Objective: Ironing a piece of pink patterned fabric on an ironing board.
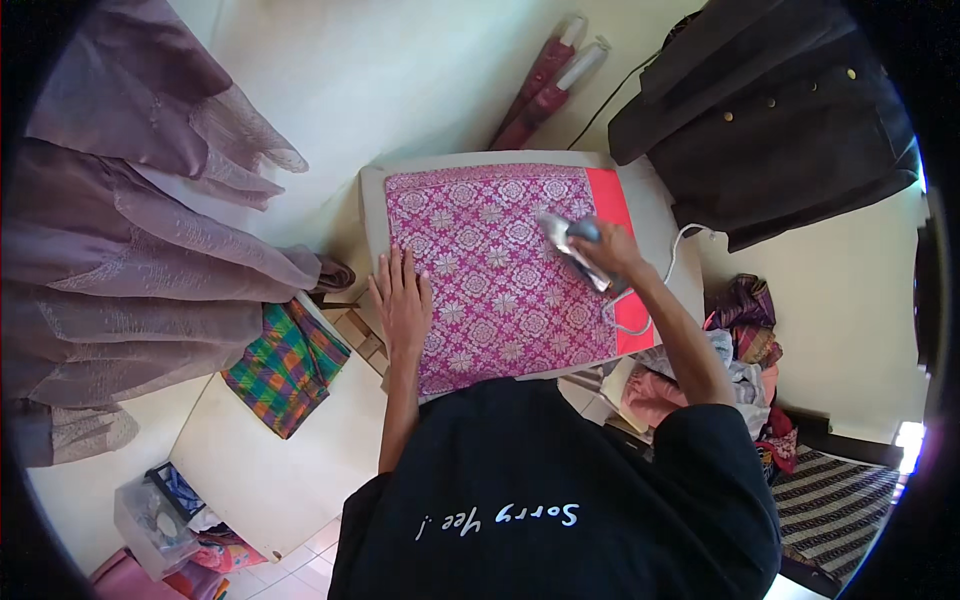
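A magenta cloth with a silvery floral pattern [480, 285] lies flat on a pale padded ironing surface [660, 195], with a plain red strip [636, 330] along its right side. My right hand [611, 247] grips the handle of an electric iron [559, 229], which is over the cloth's right part with its tip towards the upper left. The iron looks slightly blurred. Its light cord [671, 259] loops beside my wrist. My left hand [403, 296] rests palm down on the cloth's left edge, fingers extended and a little apart.
Mauve sheer garments [172, 247] hang at the left, and a dark buttoned jacket [780, 112] hangs at upper right. A folded plaid cloth [289, 367] lies on a white table [277, 465]. Piled clothes [720, 360] sit at the right. Two wrapped rolls [544, 90] lean on the wall.
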### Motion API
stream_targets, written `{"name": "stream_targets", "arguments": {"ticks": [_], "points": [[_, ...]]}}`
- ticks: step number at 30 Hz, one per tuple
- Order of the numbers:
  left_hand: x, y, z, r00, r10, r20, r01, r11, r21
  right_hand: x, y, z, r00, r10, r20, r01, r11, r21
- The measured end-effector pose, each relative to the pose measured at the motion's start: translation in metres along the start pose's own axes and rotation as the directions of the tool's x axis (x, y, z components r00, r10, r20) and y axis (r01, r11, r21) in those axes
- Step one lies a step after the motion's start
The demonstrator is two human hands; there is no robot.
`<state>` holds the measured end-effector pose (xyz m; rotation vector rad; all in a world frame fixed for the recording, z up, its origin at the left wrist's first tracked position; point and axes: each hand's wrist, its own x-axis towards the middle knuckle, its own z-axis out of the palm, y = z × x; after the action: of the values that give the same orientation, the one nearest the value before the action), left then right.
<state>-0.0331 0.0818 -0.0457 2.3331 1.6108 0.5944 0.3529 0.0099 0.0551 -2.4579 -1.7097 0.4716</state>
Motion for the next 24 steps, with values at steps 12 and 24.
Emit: {"name": "stream_targets", "arguments": {"ticks": [12, 24], "points": [[0.006, 0.009, -0.007, 1.0, -0.004, 0.02, 0.003, 0.999, 0.039, 0.084, -0.136, 0.017, 0.917, -0.379, 0.124, 0.395, 0.905, -0.156], [0.005, 0.006, -0.008, 1.0, -0.031, -0.002, 0.031, 0.997, -0.077, 0.119, -0.21, 0.047, 0.894, -0.443, 0.073, 0.448, 0.887, -0.107]]}}
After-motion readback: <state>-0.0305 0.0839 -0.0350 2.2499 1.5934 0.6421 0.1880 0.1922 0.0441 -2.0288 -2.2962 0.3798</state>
